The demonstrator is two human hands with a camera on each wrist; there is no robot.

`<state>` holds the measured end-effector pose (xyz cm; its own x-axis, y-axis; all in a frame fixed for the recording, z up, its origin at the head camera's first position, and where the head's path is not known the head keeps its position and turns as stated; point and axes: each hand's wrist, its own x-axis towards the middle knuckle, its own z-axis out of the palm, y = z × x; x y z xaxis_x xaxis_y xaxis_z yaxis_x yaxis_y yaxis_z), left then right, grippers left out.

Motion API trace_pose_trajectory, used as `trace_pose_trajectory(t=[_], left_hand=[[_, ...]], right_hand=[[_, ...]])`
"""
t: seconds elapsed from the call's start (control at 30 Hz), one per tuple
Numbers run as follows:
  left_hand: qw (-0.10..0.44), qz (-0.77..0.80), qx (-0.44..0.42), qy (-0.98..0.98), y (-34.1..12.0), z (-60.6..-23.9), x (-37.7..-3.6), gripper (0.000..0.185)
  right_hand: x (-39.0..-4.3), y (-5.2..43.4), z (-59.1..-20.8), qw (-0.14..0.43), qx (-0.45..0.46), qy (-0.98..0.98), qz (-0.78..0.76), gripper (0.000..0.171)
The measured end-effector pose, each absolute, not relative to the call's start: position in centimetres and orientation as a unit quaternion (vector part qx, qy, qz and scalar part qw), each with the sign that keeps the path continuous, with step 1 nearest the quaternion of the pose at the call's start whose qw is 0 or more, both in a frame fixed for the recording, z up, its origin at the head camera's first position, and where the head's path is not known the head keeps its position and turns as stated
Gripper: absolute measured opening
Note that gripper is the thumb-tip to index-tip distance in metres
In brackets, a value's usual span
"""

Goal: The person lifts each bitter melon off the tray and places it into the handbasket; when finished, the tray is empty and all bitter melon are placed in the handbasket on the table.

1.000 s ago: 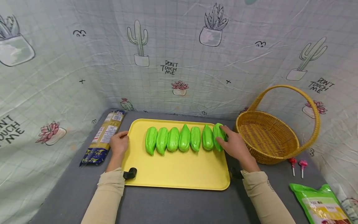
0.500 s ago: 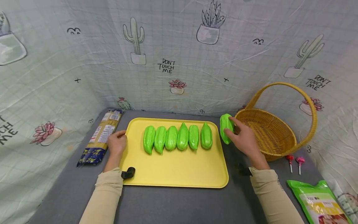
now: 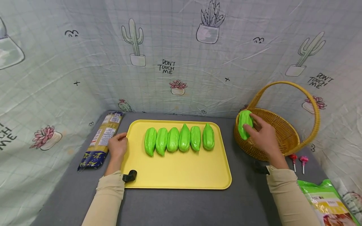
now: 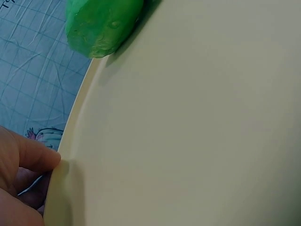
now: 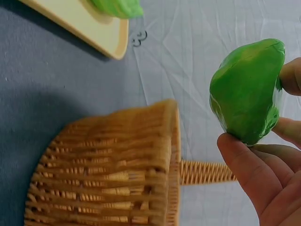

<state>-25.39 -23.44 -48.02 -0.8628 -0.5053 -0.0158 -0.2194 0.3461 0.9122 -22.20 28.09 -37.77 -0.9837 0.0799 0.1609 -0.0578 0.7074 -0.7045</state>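
My right hand (image 3: 261, 135) grips a glossy green gourd (image 3: 244, 123) and holds it over the near-left rim of a woven basket (image 3: 285, 141). In the right wrist view the green gourd (image 5: 248, 92) sits between thumb and fingers above the basket (image 5: 108, 169). Several more green gourds (image 3: 179, 140) lie in a row on a yellow tray (image 3: 178, 172). My left hand (image 3: 117, 147) rests at the tray's left edge, thumb against its rim (image 4: 59, 162); one gourd (image 4: 101, 21) shows at the top there.
A long packet of noodles (image 3: 102, 138) lies left of the tray. Two pink lollipops (image 3: 298, 161) and a green snack bag (image 3: 328, 201) lie at the right, near the basket. Printed cloth walls close in the back and sides of the grey table (image 3: 181, 204).
My right hand lifted the rightmost gourd off the tray and carried it right, to above the basket's rim. The left hand stayed at the tray's edge.
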Motion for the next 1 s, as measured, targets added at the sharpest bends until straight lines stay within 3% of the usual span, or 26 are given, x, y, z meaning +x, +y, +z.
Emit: trace_pose_trajectory(t=[1.0], left_hand=[[0.116, -0.534, 0.229, -0.806, -23.5, -48.2, -25.3, 0.036]], right_hand=[[-22.9, 35.0, -40.5, 0.046, -0.079, -0.919, 0.383, 0.079]])
